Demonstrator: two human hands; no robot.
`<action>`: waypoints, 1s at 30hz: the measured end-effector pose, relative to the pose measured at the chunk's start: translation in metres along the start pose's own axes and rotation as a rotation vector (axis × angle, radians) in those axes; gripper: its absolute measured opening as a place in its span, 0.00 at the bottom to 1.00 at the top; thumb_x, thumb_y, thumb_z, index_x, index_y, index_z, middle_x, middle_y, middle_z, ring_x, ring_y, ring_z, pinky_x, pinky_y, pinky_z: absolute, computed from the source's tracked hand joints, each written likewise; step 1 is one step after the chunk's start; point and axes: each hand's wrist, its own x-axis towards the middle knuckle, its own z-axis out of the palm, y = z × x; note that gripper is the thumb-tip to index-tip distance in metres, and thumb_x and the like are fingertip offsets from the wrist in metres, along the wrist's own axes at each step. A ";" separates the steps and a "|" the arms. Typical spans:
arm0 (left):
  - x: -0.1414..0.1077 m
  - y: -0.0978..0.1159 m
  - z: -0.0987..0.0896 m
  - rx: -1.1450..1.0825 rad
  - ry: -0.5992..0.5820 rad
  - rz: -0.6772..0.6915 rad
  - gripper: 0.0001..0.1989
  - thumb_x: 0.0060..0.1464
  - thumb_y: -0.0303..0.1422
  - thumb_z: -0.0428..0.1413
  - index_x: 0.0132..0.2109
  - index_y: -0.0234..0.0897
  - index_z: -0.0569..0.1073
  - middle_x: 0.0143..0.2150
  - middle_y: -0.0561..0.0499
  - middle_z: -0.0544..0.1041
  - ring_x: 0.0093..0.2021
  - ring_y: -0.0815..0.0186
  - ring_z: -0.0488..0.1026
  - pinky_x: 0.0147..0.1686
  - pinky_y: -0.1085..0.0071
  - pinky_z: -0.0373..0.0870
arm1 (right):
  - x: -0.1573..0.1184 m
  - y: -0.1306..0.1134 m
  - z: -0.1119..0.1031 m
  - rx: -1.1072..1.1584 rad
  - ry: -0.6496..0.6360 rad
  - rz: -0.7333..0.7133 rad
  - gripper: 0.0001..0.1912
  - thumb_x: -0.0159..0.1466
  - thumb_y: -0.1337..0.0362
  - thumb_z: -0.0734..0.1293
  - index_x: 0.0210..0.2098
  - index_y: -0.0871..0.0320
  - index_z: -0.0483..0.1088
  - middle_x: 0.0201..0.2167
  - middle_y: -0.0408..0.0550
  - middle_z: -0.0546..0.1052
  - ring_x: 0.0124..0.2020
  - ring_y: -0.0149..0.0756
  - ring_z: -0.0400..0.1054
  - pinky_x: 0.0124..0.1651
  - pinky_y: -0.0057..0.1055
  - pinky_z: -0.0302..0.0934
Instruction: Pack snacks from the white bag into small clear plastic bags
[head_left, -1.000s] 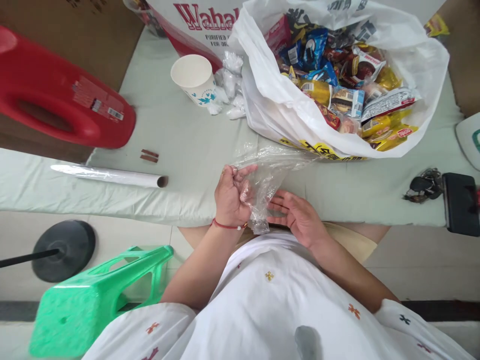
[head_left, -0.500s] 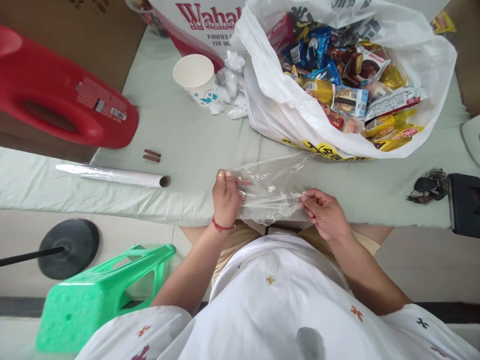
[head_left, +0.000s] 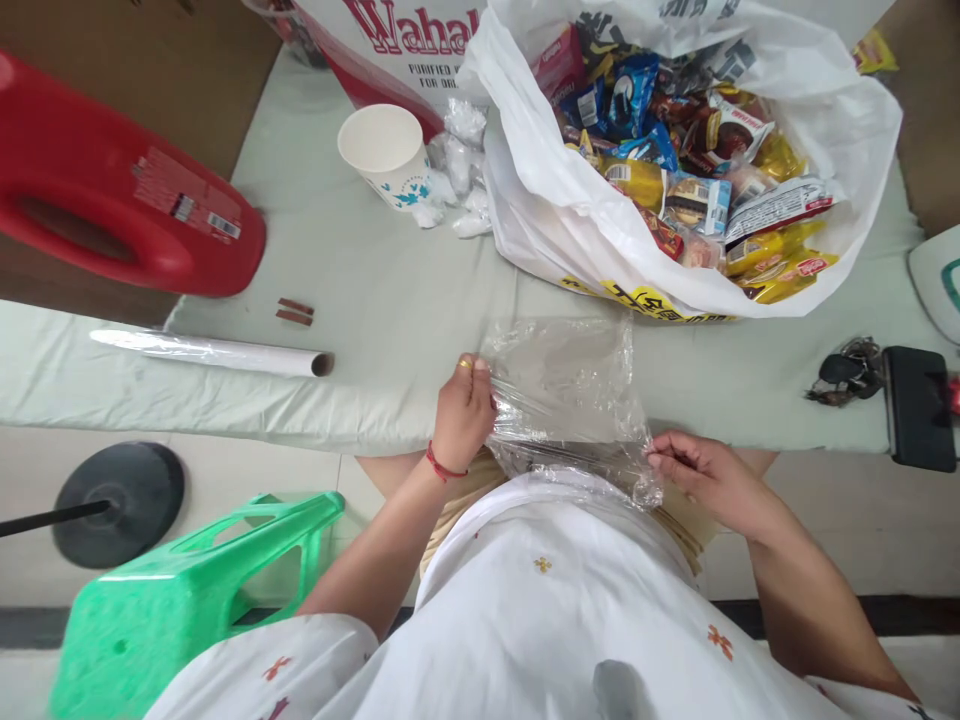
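Note:
A thin, clear plastic film (head_left: 566,385) stretches between my two hands at the table's front edge, crinkled along its near side and hanging slightly over my lap. The fingers of my left hand (head_left: 466,412), which wears a ring and a red wrist string, are closed on the film's left side. At the lower right corner of the film, my right hand (head_left: 694,470) pinches it between thumb and fingers. Whether the film is a single sheet or a bag, I cannot tell.
A white plastic bag (head_left: 540,225) full of wrapped snacks stands behind the film. Leftward are a paper cup (head_left: 386,150), crumpled plastic bundles (head_left: 463,165), a film-wrapped roll (head_left: 225,352), brown strips (head_left: 295,311) and a red jug (head_left: 127,190). Keys (head_left: 847,370) and a black phone-like object (head_left: 919,410) lie right.
My right hand has moved right and toward my body, pulling the film wider and flatter. My left hand has shifted slightly right, still gripping its side.

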 end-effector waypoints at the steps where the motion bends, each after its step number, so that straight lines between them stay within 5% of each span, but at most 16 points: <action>1: -0.003 -0.004 -0.001 0.066 -0.014 -0.015 0.18 0.71 0.47 0.51 0.35 0.43 0.61 0.21 0.59 0.69 0.15 0.71 0.62 0.16 0.73 0.56 | 0.000 0.007 -0.003 -0.075 -0.002 -0.003 0.24 0.63 0.39 0.71 0.37 0.55 0.78 0.26 0.42 0.74 0.24 0.30 0.60 0.26 0.28 0.55; 4: -0.006 -0.010 -0.003 0.195 -0.021 -0.020 0.16 0.74 0.44 0.45 0.37 0.44 0.59 0.21 0.58 0.70 0.17 0.69 0.64 0.20 0.72 0.60 | 0.009 0.014 -0.012 -0.219 0.129 -0.020 0.24 0.66 0.39 0.67 0.40 0.54 0.77 0.29 0.44 0.77 0.28 0.35 0.66 0.32 0.32 0.60; 9: -0.007 -0.009 0.001 0.209 -0.022 0.057 0.16 0.75 0.44 0.43 0.36 0.44 0.57 0.21 0.58 0.68 0.19 0.68 0.65 0.23 0.71 0.61 | 0.059 -0.015 0.000 -0.418 0.627 -0.142 0.23 0.68 0.44 0.63 0.48 0.56 0.77 0.40 0.54 0.80 0.39 0.46 0.72 0.46 0.42 0.65; 12: -0.012 -0.007 0.005 0.166 -0.020 0.054 0.17 0.74 0.46 0.44 0.36 0.44 0.57 0.21 0.58 0.67 0.20 0.68 0.65 0.22 0.71 0.61 | 0.093 -0.031 0.018 -0.504 0.685 -0.239 0.18 0.64 0.49 0.67 0.43 0.56 0.77 0.41 0.57 0.78 0.45 0.52 0.70 0.50 0.47 0.65; 15: -0.018 -0.006 0.002 0.098 -0.007 0.037 0.18 0.73 0.48 0.46 0.36 0.44 0.57 0.22 0.58 0.68 0.19 0.70 0.63 0.19 0.73 0.60 | 0.108 -0.037 0.027 -0.300 0.613 -0.378 0.11 0.63 0.54 0.68 0.33 0.54 0.74 0.36 0.52 0.76 0.43 0.47 0.69 0.51 0.46 0.65; 18: -0.021 -0.007 -0.005 0.036 0.009 -0.018 0.20 0.72 0.51 0.48 0.35 0.44 0.57 0.23 0.59 0.69 0.16 0.72 0.59 0.15 0.74 0.56 | 0.100 -0.040 0.024 0.190 0.440 -0.387 0.11 0.60 0.54 0.73 0.30 0.53 0.70 0.39 0.48 0.78 0.42 0.42 0.71 0.50 0.43 0.68; 21: -0.022 -0.008 -0.008 -0.033 -0.025 -0.091 0.21 0.70 0.53 0.49 0.36 0.44 0.58 0.24 0.59 0.69 0.14 0.74 0.58 0.11 0.76 0.53 | 0.084 -0.045 0.019 0.659 0.066 -0.263 0.16 0.57 0.54 0.77 0.31 0.53 0.69 0.52 0.50 0.80 0.53 0.47 0.75 0.54 0.48 0.71; 24: -0.021 -0.007 -0.007 -0.101 -0.052 -0.093 0.22 0.70 0.54 0.49 0.36 0.43 0.59 0.24 0.60 0.70 0.13 0.75 0.58 0.10 0.77 0.52 | 0.076 -0.047 0.020 0.824 -0.260 -0.164 0.19 0.58 0.53 0.79 0.35 0.53 0.69 0.59 0.53 0.79 0.53 0.49 0.77 0.54 0.50 0.73; 30: -0.016 -0.003 -0.009 -0.150 -0.011 -0.090 0.23 0.68 0.55 0.52 0.35 0.43 0.59 0.23 0.60 0.71 0.12 0.76 0.58 0.10 0.77 0.51 | 0.083 -0.043 0.021 0.876 -0.297 -0.107 0.29 0.55 0.50 0.80 0.52 0.51 0.73 0.45 0.52 0.84 0.28 0.31 0.72 0.30 0.26 0.67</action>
